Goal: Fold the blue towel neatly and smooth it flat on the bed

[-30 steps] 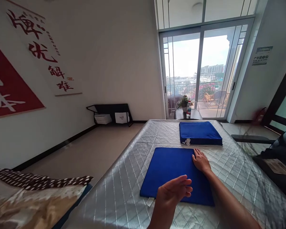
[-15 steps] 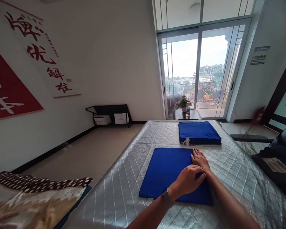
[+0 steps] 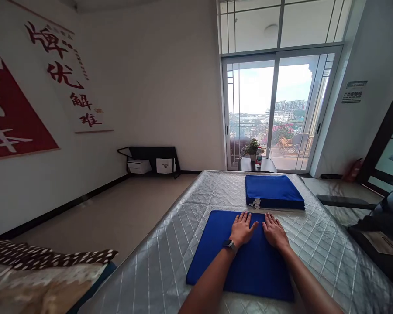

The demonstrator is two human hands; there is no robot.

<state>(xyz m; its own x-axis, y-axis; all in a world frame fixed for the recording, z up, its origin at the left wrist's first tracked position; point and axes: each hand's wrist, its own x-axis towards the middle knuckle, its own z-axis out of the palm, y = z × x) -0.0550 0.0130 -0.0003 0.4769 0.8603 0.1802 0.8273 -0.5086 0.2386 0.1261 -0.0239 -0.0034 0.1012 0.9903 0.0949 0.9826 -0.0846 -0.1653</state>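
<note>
A flat blue fabric piece [image 3: 255, 270], squarish and with its inner layers hidden, lies on the quilted silver cover [image 3: 163, 253] in front of me. My left hand [image 3: 243, 229] rests flat on its upper middle part, fingers spread and pointing away; a watch [image 3: 229, 244] is on that wrist. Beside it, my right hand [image 3: 275, 231] lies flat along the piece's far right edge, with the fingers stretched out. Just beyond both hands sits a stack of folded blue fabric pieces [image 3: 273, 187], with white tags showing at its near left corner.
A small dark table [image 3: 267, 165] with a potted plant [image 3: 253, 147] and a bottle [image 3: 258, 157] stands behind the cover's far edge, before a glass sliding door [image 3: 252, 96]. Patterned bedding [image 3: 52, 270] lies at lower left. A black seat [image 3: 376, 253] is at right.
My left hand has moved forward from beside my right wrist and opened flat on the blue fabric. My right hand stays at the right edge. The view has tilted slightly up.
</note>
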